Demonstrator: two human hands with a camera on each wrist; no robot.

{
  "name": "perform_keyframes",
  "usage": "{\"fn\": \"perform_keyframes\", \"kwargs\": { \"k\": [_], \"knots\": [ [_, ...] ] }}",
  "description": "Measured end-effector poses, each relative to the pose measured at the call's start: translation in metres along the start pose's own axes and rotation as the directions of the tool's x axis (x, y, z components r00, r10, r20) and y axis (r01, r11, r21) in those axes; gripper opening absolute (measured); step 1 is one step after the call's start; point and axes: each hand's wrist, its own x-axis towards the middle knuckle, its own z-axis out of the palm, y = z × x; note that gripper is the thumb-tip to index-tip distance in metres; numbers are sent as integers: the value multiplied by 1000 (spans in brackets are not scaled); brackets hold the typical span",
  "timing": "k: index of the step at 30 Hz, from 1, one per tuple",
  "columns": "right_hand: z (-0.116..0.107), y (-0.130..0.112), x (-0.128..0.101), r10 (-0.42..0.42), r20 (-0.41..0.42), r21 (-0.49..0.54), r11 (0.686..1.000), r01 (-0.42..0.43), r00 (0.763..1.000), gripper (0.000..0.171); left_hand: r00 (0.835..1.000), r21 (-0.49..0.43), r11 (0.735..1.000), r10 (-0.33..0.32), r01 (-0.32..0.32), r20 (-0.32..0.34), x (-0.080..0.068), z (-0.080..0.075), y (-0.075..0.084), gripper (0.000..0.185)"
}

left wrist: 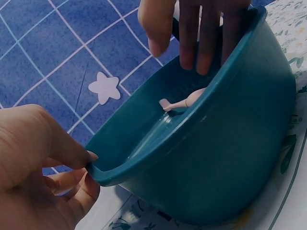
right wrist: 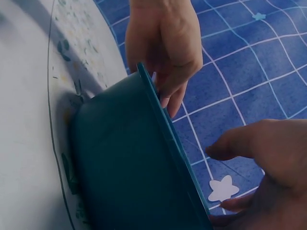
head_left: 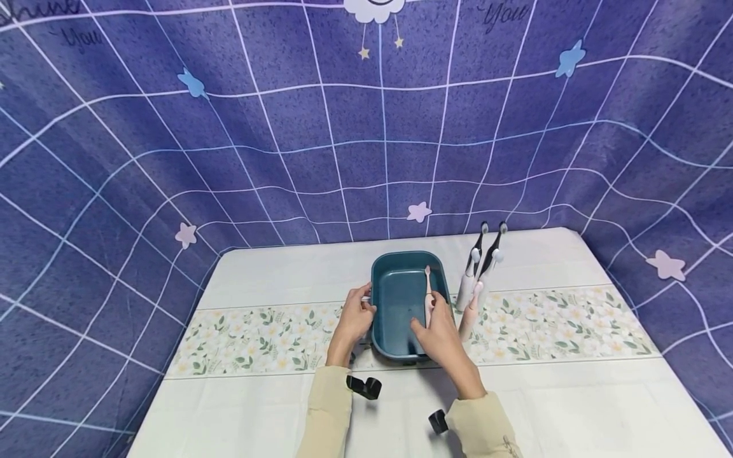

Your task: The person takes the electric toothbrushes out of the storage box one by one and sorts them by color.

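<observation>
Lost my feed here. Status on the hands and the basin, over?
Left hand grips teal basin rim. Right hand inside basin, at pink toothbrush; grip unclear. Toothbrushes standing right of basin.
</observation>
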Motion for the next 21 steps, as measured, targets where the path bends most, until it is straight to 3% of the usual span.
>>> {"fn": "perform_keyframes", "kwargs": {
  "k": [8,21],
  "knots": [
    [5,1,10,143,88,-74,988,-137,986,71,1000,5,1000,0,0,-7,0,0,0,53],
    [13,10,31,131,115,-121,986,-117,985,69,1000,4,1000,10,-10,-14,1,0,-1,53]
  ]
}}
